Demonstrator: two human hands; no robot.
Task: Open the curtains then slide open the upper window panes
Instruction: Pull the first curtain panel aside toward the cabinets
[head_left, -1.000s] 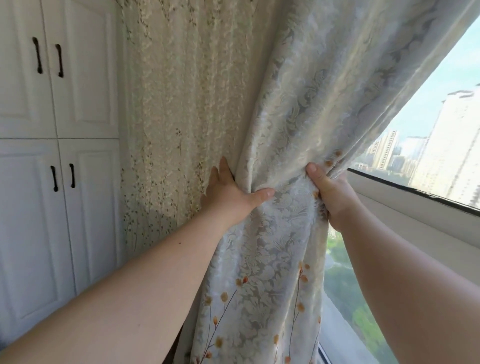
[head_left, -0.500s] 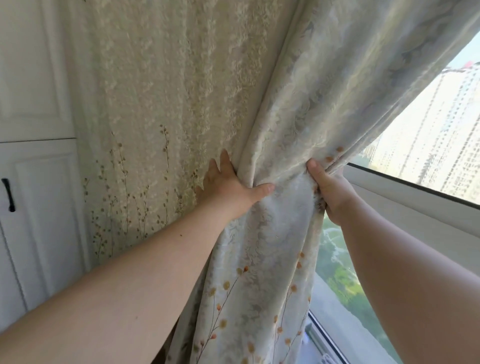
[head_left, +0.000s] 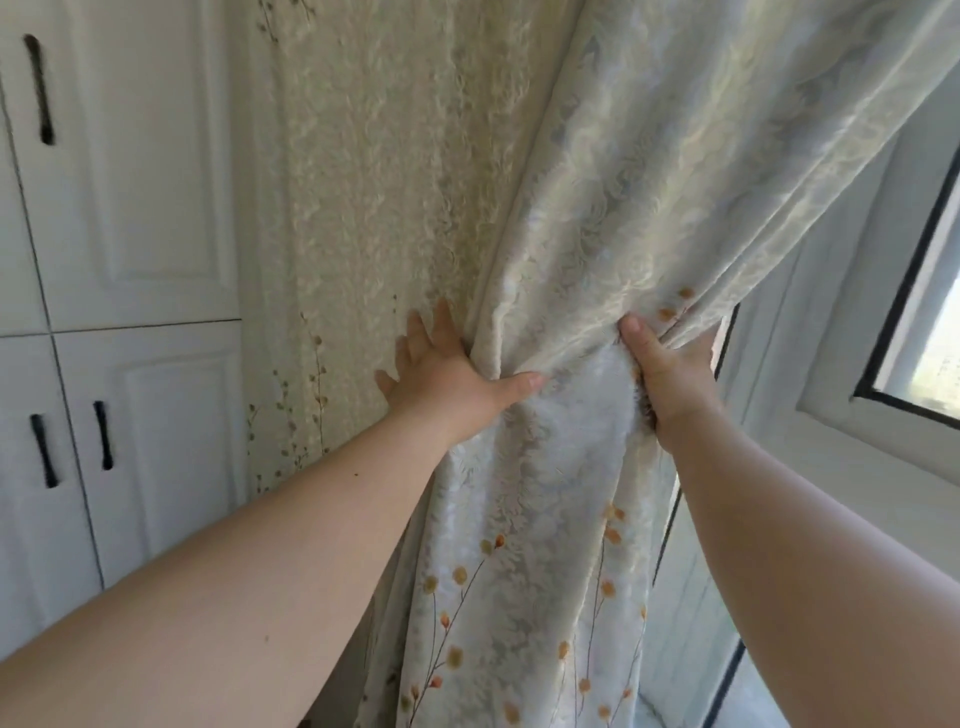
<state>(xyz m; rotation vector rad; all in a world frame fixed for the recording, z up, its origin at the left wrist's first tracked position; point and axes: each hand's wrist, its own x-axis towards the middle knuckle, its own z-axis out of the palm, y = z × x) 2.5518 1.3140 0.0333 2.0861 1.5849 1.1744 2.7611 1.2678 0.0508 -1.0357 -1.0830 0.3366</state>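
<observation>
So at this point the curtain (head_left: 597, 218) was mostly bunched up and shoved over toward the left side, next to the white cabinets (head_left: 135, 208). Both hands were on it at about the same height, squeezing the fabric into a waist between them.

The left hand (head_left: 441, 371) was spread, fingers fanned out flat behind the gathered fold and the thumb hooked across the front of it. The right hand (head_left: 665, 369) was wrapped around the right edge of the bundle with the thumb pointing up; the other fingers were tucked behind the cloth, so I couldn't tell exactly how tight they were curled, but it was clearly clamping the fabric.

Progress-wise I'd say the curtain part was well underway but not finished. The top of the fabric was draped diagonally across the upper right, so it was covering some of the window (head_left: 914, 332). Only a slice of glass and frame showed on the right.

The upper panes hadn't been touched as far as I could see, and they weren't really in view. So that whole second half was left to do.
</observation>
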